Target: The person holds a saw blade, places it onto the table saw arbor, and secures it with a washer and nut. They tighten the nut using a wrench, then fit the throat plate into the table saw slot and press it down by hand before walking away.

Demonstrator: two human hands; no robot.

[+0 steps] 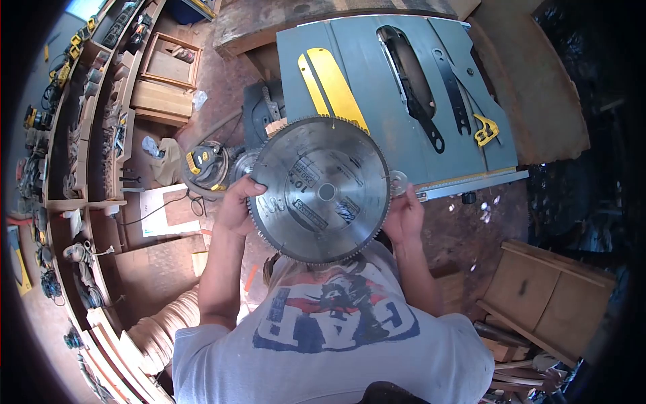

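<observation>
A round saw blade (282, 229) with fine teeth and a centre hole is held up before my chest, its printed side toward me. My left hand (241, 202) grips its left edge, thumb on the face. At the right edge of the blade, my right hand (406, 215) pinches a small metal washer (398, 182). Whether its fingers also touch the blade is hidden. Just beyond stands a table saw (363, 60). A yellow throat plate (333, 84) lies on its top. A black wrench (427, 124) reaches over the open blade slot (410, 67).
Another dark wrench (444, 81) and a yellow-handled piece (486, 130) lie on the saw top. A yellow and black power tool (207, 165) sits on the floor at left. Shelves (87, 135) of tools line the left side. Wooden panels (545, 296) lean at lower right.
</observation>
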